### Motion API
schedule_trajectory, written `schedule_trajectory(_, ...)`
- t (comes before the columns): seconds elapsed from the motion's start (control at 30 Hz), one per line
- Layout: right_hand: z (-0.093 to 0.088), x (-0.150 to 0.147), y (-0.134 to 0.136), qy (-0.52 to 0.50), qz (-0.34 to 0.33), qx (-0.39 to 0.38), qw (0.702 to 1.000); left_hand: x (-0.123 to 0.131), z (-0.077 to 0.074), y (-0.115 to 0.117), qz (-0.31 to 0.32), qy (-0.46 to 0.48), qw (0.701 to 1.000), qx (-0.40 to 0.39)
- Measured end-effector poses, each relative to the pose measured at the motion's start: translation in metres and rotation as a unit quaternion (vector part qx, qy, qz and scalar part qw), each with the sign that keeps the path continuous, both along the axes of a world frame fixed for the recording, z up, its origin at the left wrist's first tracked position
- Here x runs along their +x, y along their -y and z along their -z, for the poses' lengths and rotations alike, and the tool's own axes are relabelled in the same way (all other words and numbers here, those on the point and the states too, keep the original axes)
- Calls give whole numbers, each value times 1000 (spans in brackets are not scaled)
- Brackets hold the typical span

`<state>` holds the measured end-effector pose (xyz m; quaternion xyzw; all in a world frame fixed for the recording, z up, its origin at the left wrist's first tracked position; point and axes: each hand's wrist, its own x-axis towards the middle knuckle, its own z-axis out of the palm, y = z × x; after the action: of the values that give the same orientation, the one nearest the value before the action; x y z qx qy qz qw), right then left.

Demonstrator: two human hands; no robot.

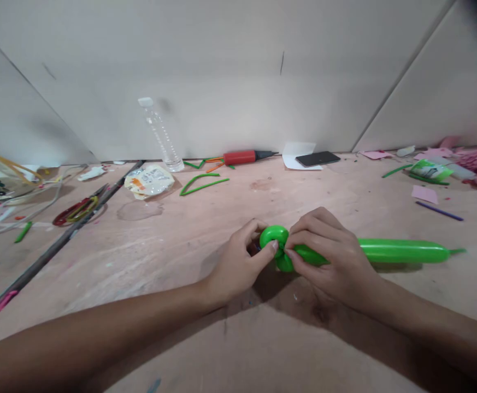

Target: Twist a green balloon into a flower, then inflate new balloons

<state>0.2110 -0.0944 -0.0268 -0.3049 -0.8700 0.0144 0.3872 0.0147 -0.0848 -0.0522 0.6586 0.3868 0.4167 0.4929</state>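
A long green modelling balloon [404,251] lies across the front middle of the table, twisted into small loops at its left end. Its right part is straight and runs to a thin uninflated tip. My left hand [244,256] is closed around the looped end, thumb pressed against the twist. My right hand [330,254] pinches the balloon just right of the twist, with thumb and fingers together. The fingers partly hide the twist itself.
Behind the hands lie a red balloon pump [240,158], uninflated green balloons [199,185], a phone [318,158] and a leaning plastic bottle [162,136]. Scissors [76,212] rest at left near a dark table gap [53,248]. Pink paper [424,194] and a wrapper [430,171] are at right.
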Motion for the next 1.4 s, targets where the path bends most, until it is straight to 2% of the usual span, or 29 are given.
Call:
schedule_trajectory(0.17,7,-1,-3,22,20,23,999,-1,1,0,1,-17,1000,18)
schedule_trajectory(0.3,9,-1,-2,27,30,-55,998,-2,1,0,15,-7,1000,23)
schedule_trajectory(0.4,11,-1,0,4,72,-113,991,-2,0,2,30,-13,998,49)
schedule_trajectory(0.47,12,0,1,9,92,-108,990,-2,0,4,32,-29,995,85)
schedule_trajectory(0.57,12,-1,3,39,70,-76,994,-2,0,8,17,-74,990,119)
schedule_trajectory(0.67,9,-2,4,61,58,-76,994,-2,-1,9,10,-107,986,125)
schedule_trajectory(0.93,4,-2,5,105,121,-83,984,-4,-5,12,36,-108,984,135)
schedule_trajectory(1.07,2,-3,7,99,131,-81,983,-5,-5,13,45,-117,983,137)
schedule_trajectory(1.13,1,-4,8,91,119,-78,986,-4,-5,12,37,-99,987,119)
schedule_trajectory(1.3,0,1,6,70,11,-93,993,-3,-4,6,38,-21,998,46)
schedule_trajectory(1.4,-2,6,4,39,-27,-95,994,-3,-2,3,19,4,1000,5)
